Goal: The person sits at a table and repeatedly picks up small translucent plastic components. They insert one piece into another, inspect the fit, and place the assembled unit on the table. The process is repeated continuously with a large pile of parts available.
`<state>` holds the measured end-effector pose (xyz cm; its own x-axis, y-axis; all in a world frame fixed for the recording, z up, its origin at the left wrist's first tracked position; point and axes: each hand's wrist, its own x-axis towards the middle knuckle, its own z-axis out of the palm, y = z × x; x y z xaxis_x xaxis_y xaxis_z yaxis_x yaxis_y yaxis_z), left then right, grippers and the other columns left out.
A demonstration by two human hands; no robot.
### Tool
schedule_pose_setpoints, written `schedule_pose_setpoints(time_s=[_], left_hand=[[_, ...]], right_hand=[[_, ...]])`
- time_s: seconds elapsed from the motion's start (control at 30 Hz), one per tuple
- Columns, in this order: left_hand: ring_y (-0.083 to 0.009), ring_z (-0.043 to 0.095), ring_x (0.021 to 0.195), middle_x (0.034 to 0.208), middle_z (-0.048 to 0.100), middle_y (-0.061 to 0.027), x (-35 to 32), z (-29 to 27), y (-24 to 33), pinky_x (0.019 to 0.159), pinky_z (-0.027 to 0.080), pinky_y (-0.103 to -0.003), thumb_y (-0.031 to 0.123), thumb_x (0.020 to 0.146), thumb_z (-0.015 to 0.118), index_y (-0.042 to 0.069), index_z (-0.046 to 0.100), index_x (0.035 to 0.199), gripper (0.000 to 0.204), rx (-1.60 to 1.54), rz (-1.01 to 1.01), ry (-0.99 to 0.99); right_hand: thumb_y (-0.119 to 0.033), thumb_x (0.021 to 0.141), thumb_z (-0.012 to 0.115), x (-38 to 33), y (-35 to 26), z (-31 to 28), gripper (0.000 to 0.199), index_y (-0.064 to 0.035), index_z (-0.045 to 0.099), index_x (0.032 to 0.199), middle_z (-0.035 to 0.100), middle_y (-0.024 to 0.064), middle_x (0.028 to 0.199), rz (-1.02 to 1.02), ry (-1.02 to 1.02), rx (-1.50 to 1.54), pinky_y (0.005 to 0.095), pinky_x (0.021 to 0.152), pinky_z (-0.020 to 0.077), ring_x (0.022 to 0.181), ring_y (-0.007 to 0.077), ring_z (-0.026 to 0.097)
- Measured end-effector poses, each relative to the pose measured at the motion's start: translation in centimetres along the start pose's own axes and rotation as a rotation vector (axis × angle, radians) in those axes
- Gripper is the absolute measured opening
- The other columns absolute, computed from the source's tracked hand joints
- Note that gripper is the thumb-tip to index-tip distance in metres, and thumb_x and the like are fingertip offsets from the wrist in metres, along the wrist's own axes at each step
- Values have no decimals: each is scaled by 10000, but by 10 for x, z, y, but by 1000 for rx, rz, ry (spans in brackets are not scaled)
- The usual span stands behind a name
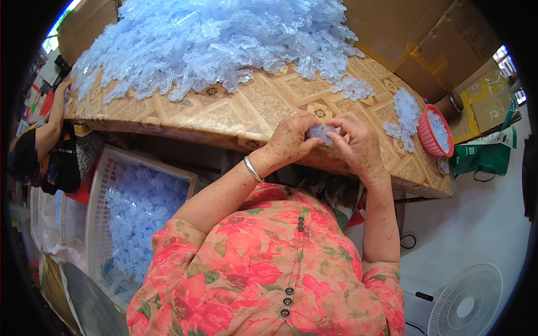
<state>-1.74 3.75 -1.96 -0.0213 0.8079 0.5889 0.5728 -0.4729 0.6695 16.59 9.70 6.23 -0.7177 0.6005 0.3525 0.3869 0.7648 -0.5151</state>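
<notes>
My left hand (291,139) and my right hand (357,143) meet at the near edge of the patterned table (235,115). Both pinch a small clear bluish plastic piece (322,133) between their fingertips. A silver bangle (251,168) sits on my left wrist. A huge heap of the same translucent blue plastic pieces (213,42) covers the far half of the table. A smaller scatter of pieces (404,112) lies to the right of my hands.
A red round basket (430,134) with pieces stands at the table's right end. A white crate (103,213) full of pieces sits on the floor at my left. Another person (47,140) works at the far left. Cardboard boxes (443,39), a green bag (485,157), a white fan (465,305).
</notes>
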Motion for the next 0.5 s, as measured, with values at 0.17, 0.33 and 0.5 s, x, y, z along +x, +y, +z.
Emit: schedule_pose_setpoints(time_s=[0.17,0.33,0.5], left_hand=[[-299,625,889,919,653,-112,-1,2,-1,778,514,-385,91,766,789,77,705,1150,393,-13,-11,-10],[-301,637,854,883,655,-120,1,4,-3,770,518,-383,93,760,792,71,704,1157,407,-1,-6,24],[-325,641,891,903,656,-127,-1,5,-4,791,518,-405,92,747,792,61,698,1136,402,-25,-11,30]], right_hand=[[-117,853,726,3,0,10,163,-67,728,1008,673,95,954,8,-33,22,390,733,524,818,284,676],[-105,838,727,9,11,17,145,-46,725,970,667,109,901,80,-33,78,386,711,517,773,266,661],[-116,826,743,17,15,9,169,-30,724,970,658,89,852,76,-151,87,352,690,503,740,202,634]])
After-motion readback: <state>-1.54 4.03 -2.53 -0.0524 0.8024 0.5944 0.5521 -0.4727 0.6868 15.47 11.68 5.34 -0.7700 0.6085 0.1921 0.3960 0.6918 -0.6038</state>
